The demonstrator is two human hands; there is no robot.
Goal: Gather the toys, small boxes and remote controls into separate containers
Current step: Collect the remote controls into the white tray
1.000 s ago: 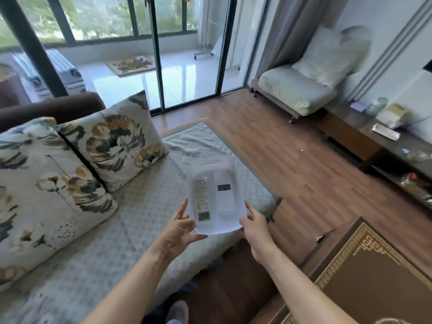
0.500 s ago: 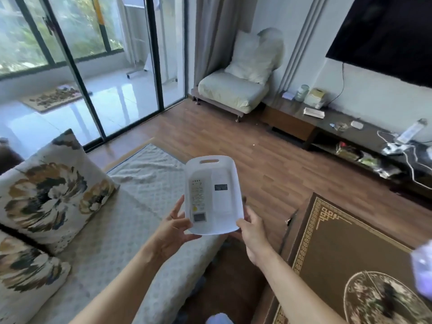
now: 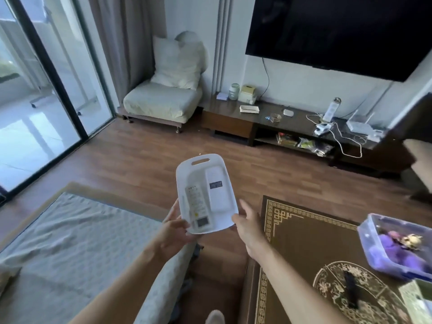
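labels: dark sticker (image 3: 215,184) on the right remote (image 3: 217,197), print too small for us to read; left remote (image 3: 197,204) shows buttons and a small screen | white tray (image 3: 221,223): both remotes inside, aloft between our hands, beside the worktop (image 3: 304,242) | left hand (image 3: 174,228): thumb over near-left rim, gripping | right hand (image 3: 249,224): touches near-right corner, grip unclear to us
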